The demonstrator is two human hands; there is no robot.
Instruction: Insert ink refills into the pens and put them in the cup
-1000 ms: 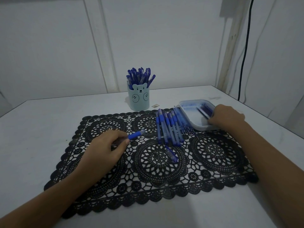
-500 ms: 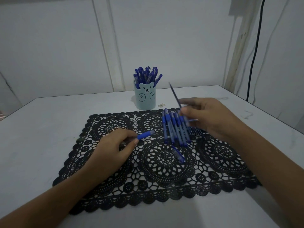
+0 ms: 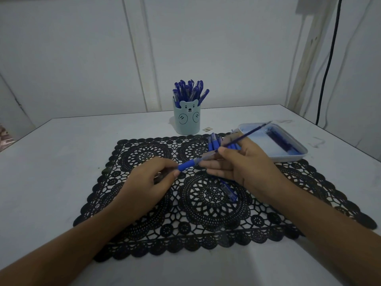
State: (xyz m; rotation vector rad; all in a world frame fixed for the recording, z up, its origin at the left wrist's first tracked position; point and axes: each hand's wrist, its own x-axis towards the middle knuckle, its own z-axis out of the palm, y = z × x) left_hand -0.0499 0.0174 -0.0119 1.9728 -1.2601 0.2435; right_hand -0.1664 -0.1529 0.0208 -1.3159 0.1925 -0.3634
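Note:
My left hand [image 3: 149, 183] grips a pen barrel with a blue rubber grip [image 3: 186, 165] over the black lace mat [image 3: 206, 230]. My right hand [image 3: 241, 165] pinches a thin blue ink refill [image 3: 246, 135] whose lower end meets the barrel's open end; its tip points up and to the right. Behind my right hand lies a row of blue pens [image 3: 213, 143], partly hidden. One more pen [image 3: 228, 191] lies on the mat below my right hand. The light-blue bear cup [image 3: 186, 119] stands at the back, holding several blue pens.
A white tray [image 3: 288, 156] with blue refills sits at the right, its near rim on the mat's corner. A small tag [image 3: 206, 129] lies beside the cup. A black cable [image 3: 327, 65] runs down the right wall. The white table ends near the wall.
My right hand left the tray with a refill, carried it left and lowered its end to the barrel. My left hand kept hold of the barrel and lifted its open end toward the refill.

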